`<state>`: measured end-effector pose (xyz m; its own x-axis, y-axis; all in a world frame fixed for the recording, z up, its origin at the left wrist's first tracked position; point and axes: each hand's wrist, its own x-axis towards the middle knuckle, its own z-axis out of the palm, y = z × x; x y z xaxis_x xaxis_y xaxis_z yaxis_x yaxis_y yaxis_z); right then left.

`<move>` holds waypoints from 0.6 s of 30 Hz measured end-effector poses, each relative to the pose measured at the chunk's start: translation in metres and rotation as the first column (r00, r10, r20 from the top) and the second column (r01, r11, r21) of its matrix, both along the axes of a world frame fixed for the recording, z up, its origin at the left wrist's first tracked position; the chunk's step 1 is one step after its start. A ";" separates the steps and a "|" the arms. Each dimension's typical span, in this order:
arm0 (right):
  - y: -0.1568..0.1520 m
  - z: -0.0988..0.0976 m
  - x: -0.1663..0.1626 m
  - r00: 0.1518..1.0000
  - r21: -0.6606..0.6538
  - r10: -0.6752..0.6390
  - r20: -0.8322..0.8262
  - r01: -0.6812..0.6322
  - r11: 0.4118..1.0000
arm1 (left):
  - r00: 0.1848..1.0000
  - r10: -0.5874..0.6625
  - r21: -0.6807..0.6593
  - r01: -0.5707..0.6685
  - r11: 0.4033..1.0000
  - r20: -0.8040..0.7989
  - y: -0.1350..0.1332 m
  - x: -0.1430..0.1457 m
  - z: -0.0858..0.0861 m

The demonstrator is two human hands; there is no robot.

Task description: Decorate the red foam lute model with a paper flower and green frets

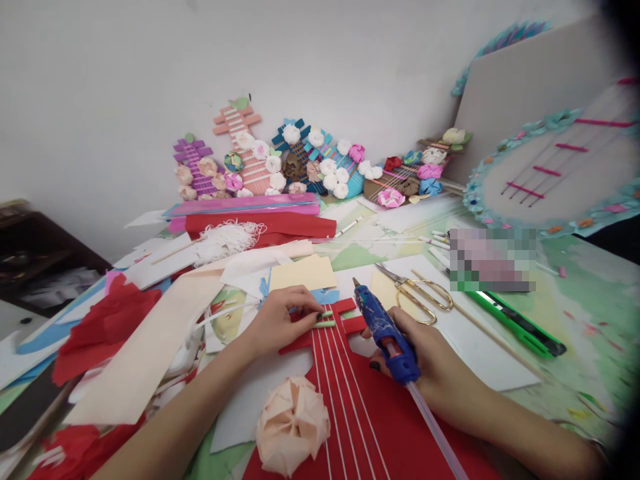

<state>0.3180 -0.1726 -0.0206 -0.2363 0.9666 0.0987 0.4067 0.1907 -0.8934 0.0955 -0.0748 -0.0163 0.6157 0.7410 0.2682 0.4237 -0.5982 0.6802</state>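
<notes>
A red paper guitar [415,427] lies in front of me, with white strings along its neck and a peach paper flower [293,427] on its body. Two short light-green strips cross the strings near the neck's top. My left hand [280,323] has its fingers pinched together at the end of the upper green strip [327,313]; the lower green strip [325,325] lies just below. My right hand [435,350] is wrapped round a blue glue gun [383,327], its nozzle pointing up and away, apart from the strips. A clear glue stick [433,427] extends from its back.
Gold-handled scissors [423,293], a thin wooden stick [495,327] and a green utility knife [520,327] lie to the right. Red crepe paper [103,327], a cream paper strip [145,347] and white yarn [230,240] cover the left. Several decorated paper instruments [255,167] lean against the wall.
</notes>
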 end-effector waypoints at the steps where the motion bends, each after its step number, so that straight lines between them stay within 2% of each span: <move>1: 0.000 0.000 0.000 1.000 0.005 -0.004 0.006 0.004 1.000 | 1.000 -0.001 -0.006 0.001 1.000 0.003 0.000 0.000 0.000; 13: -0.001 0.002 0.000 0.997 0.041 -0.008 0.081 0.005 0.999 | 1.000 -0.008 -0.023 0.008 1.000 -0.016 0.001 0.000 0.000; 18: -0.001 0.000 -0.001 0.995 0.057 -0.009 0.098 0.004 0.998 | 1.000 -0.005 0.010 0.005 1.000 -0.012 0.000 0.001 0.000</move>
